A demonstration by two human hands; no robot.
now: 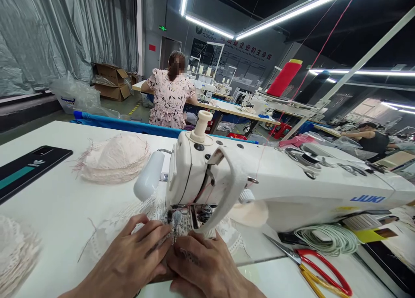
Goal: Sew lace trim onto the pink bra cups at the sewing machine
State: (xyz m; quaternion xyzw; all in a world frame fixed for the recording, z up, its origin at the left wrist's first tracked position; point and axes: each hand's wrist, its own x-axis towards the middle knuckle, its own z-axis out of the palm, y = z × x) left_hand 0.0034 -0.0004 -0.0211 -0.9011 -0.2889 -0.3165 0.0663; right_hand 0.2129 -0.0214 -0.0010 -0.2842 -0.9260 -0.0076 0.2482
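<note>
A white JUKI sewing machine (194,172) stands in front of me, with white lace (110,229) lying under its head and spreading to both sides. Close to the presser foot, my left hand (136,246) has its fingers bent and pressed together on the lace. My right hand (207,263) is closed on the lace just right of it, with a bit of openwork showing between the fingers. The needle point is hard to make out behind the machine's guard. A pale cup-shaped piece (249,212) lies under the machine arm.
Stacks of lace-edged cups (113,157) and more lace pieces (16,254) lie left, near a dark phone (32,166). Scissors (311,263) and a coil of cord (327,238) lie right. Another person (171,94) sits ahead at a table.
</note>
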